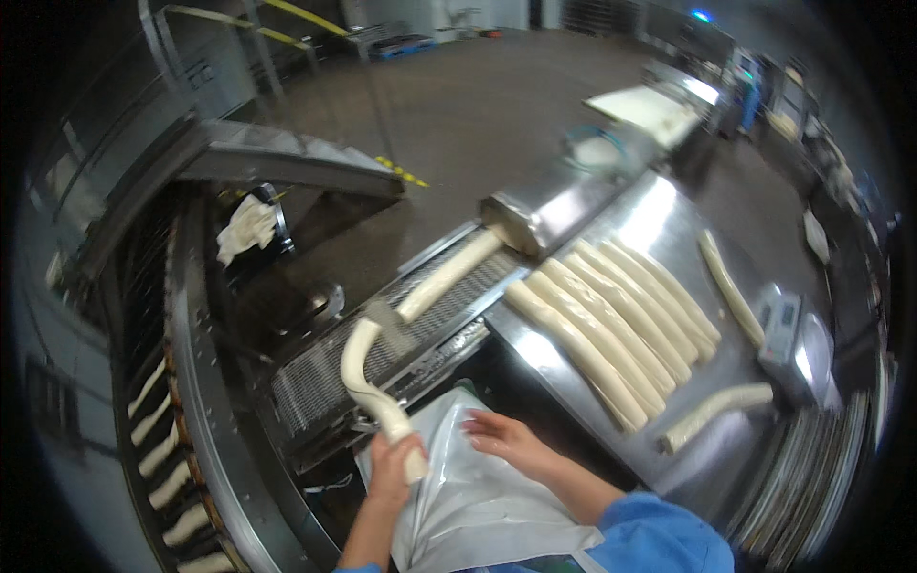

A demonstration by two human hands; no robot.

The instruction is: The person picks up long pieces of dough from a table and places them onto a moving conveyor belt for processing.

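Note:
My left hand [392, 463] is closed around the near end of a long pale dough roll [355, 358], in front of my white apron. The roll bends in an S, its far part still lying over the mesh conveyor belt [310, 387]. My right hand [497, 437] is held over the apron, fingers apart, with nothing in it. Further along the belt lies another dough roll [449, 277], its far end at the metal housing. Several dough rolls [602, 334] lie side by side on the steel table [554, 382] to my right.
A small scale [781, 325] stands on the table's right side, with one loose roll [731, 286] behind it and another [716, 415] in front. At left, a second conveyor [196, 382] carries several dough strips. A metal housing [564, 196] spans the belt's far end. Baking trays [812, 477] stand at lower right.

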